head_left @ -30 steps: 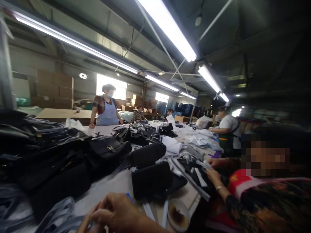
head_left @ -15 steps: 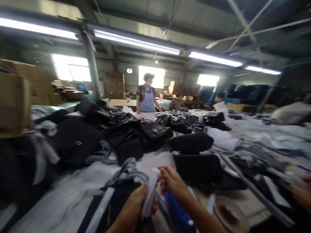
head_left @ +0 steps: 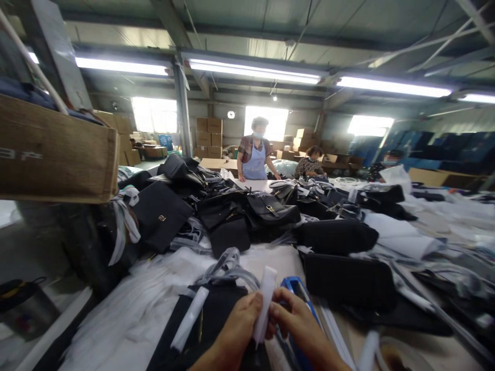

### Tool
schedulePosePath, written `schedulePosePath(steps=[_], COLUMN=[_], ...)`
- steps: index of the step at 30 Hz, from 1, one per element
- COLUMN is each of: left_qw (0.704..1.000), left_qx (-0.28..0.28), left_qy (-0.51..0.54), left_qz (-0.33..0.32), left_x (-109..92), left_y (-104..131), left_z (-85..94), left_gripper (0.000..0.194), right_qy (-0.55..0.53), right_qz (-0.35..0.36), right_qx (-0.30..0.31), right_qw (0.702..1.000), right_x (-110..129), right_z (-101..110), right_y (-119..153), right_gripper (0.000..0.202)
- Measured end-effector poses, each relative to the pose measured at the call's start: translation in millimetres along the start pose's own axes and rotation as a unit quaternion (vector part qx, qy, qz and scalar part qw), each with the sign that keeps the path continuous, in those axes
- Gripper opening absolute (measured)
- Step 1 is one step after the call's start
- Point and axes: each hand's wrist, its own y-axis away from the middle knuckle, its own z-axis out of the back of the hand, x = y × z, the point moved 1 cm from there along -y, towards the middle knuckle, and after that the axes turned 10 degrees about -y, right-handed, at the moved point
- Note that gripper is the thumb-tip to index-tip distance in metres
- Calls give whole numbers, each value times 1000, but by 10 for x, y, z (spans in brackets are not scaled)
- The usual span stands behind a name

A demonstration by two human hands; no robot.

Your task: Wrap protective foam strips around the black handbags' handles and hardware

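Note:
A narrow folded white strip (head_left: 266, 301) stands upright between my two hands, low in the middle of the view. My left hand (head_left: 244, 320) is closed on its left side. My right hand (head_left: 291, 315) pinches its right edge with bent fingers. Under and left of my left hand lies a black bag piece (head_left: 216, 309) with a gold zip and a second white wrapped strip (head_left: 189, 319) on it. Grey wrapped straps (head_left: 228, 263) loop behind it. A blue object (head_left: 296, 286) lies just beyond my right hand, partly covered by it.
Black bags (head_left: 270, 208) are heaped across the table, with more (head_left: 348, 281) at the right. White sheeting (head_left: 131, 304) covers the left front. A cardboard box (head_left: 58, 154) and a dark container (head_left: 27, 309) are at the left. People (head_left: 254, 157) work across the table.
The view has swung left, so the scene sits further right and the box shows more. My right hand has come down along the white strip from its top edge.

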Motion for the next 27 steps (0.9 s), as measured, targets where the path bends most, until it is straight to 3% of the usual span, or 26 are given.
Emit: schedulePosePath(steps=[9, 14, 19, 24, 27], left_qw=[998, 999, 999, 997, 995], left_qx=[-2, -17, -12, 7, -10], left_qy=[-55, -38, -51, -73, -94], left_qz=[-23, -12, 3, 20, 13], left_x=[34, 133, 188, 284, 333], left_y=[-22, -115, -149, -266, -345], left_z=[-38, 3, 27, 98, 139], left_gripper=[53, 59, 58, 59, 63], right_qy=[-3, 128, 234, 213, 102], right_qz=[-10, 41, 36, 14, -2], right_qx=[5, 11, -17, -28, -9], right_qw=[1000, 991, 971, 977, 995], right_x=[50, 103, 195, 152, 114], right_z=[-31, 41, 65, 97, 116], right_y=[-50, -91, -51, -83, -103], right_gripper=[28, 4, 9, 6, 17])
